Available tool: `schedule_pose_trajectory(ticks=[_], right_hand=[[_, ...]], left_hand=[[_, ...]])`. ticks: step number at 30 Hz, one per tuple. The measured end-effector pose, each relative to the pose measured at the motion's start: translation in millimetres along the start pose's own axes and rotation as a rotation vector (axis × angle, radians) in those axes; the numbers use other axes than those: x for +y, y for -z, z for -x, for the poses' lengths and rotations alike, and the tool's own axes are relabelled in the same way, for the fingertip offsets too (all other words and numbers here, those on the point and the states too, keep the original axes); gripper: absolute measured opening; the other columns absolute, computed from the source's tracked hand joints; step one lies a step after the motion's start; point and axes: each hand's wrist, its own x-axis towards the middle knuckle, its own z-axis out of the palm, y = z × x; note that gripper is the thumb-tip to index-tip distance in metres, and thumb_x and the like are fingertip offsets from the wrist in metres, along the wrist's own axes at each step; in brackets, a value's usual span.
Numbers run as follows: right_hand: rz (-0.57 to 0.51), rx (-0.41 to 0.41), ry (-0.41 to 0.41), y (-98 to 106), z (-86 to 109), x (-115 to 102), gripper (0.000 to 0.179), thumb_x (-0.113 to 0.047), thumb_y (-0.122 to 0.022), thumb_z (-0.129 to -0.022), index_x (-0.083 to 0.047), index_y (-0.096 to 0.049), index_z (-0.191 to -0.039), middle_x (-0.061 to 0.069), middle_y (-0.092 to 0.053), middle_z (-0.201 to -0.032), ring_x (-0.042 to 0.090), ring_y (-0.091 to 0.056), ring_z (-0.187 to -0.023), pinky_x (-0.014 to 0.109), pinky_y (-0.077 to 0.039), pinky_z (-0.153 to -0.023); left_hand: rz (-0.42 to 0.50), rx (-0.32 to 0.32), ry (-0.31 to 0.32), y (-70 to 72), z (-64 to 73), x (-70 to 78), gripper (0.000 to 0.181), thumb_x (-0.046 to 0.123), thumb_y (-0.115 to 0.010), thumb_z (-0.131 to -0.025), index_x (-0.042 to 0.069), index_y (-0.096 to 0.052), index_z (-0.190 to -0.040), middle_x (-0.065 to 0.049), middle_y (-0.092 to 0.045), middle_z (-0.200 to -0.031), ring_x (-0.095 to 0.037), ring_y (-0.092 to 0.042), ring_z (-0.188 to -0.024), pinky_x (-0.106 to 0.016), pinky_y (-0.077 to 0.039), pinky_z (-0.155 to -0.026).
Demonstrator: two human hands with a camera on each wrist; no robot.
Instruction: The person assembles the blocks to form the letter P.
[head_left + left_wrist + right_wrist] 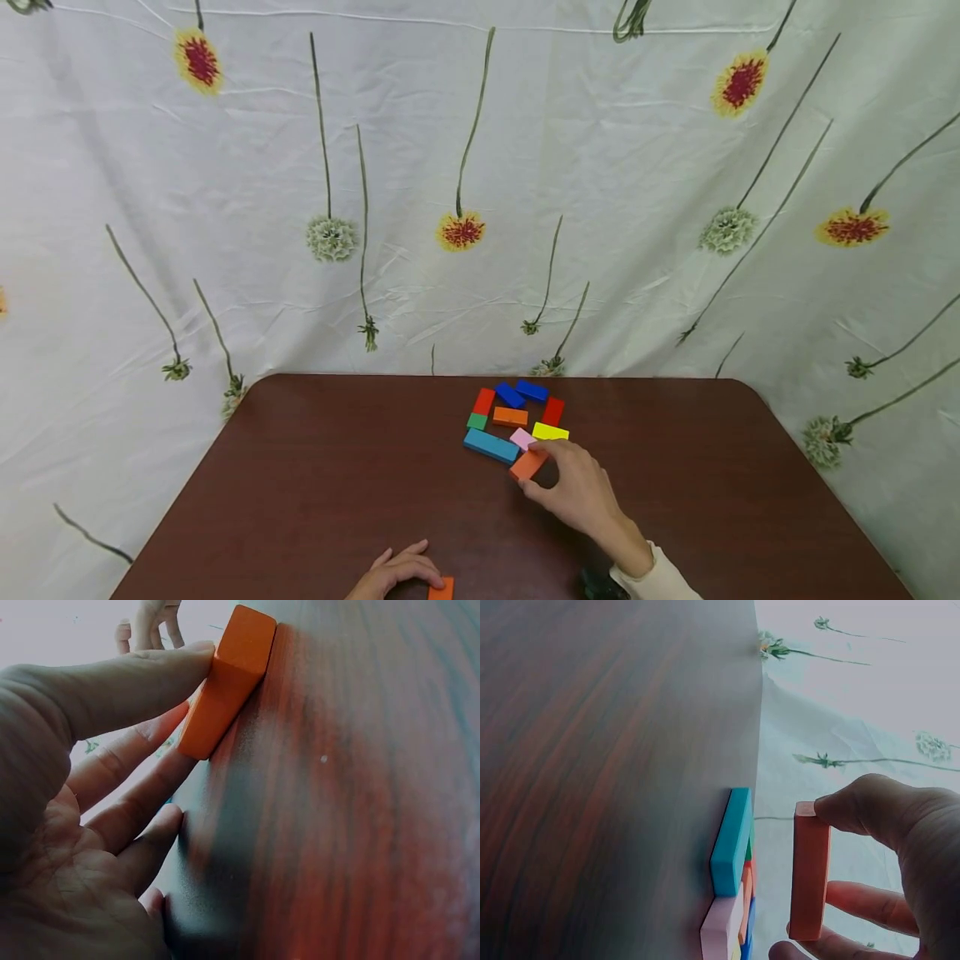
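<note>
Between thumb and fingers, my right hand (583, 493) pinches an orange block (810, 877) by its ends; the right wrist view shows it raised off the table. Close by lie a light blue block (491, 446) and a pink block (522, 439). Down at the near side, my left hand (399, 573) holds another orange block (229, 686) with thumb and fingertips, low at the tabletop.
Beyond the right hand, a rough ring of blocks includes a yellow block (551, 432), a green block (477, 422), red and dark blue ones, and an orange block (510, 417) inside. The brown table (315, 483) ends at a flowered white cloth (405, 167).
</note>
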Motion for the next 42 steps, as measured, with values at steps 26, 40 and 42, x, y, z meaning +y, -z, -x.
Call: schedule_pose_trajectory(ticks=[26, 40, 42], right_hand=[[-0.122, -0.335, 0.194, -23.3, 11.7, -32.2, 0.048, -0.045, -0.079, -0.083, -0.019, -0.071, -0.123, -0.008, -0.069, -0.121, 0.013, -0.063, -0.109, 0.04, -0.054, -0.088], [-0.05, -0.468, 0.232, -38.3, 27.7, -48.2, 0.045, -0.048, -0.078, -0.083, -0.029, -0.069, -0.122, -0.016, -0.066, -0.117, 0.006, -0.058, -0.106, 0.037, -0.053, -0.085], [-0.047, -0.475, 0.238, -39.6, 29.5, -50.0, 0.044, -0.047, -0.079, -0.083, -0.029, -0.069, -0.122, -0.016, -0.066, -0.118, 0.006, -0.057, -0.107, 0.036, -0.053, -0.084]], left_hand=[[0.01, -0.054, 0.022, 3.9, -1.3, -12.2, 0.025, 0.018, -0.056, -0.102, 0.017, -0.069, -0.123, 0.009, -0.065, -0.127, 0.017, -0.026, -0.133, -0.088, -0.005, -0.085], [0.062, -0.02, 0.115, 3.0, -1.3, -17.7, 0.026, 0.023, -0.058, -0.101, 0.017, -0.066, -0.126, 0.014, -0.063, -0.13, 0.021, -0.029, -0.128, -0.086, -0.003, -0.092], [0.056, -0.01, 0.108, 2.6, -0.3, -16.3, 0.026, 0.023, -0.059, -0.101, 0.017, -0.066, -0.126, 0.014, -0.063, -0.13, 0.02, -0.029, -0.129, -0.087, -0.004, -0.092]])
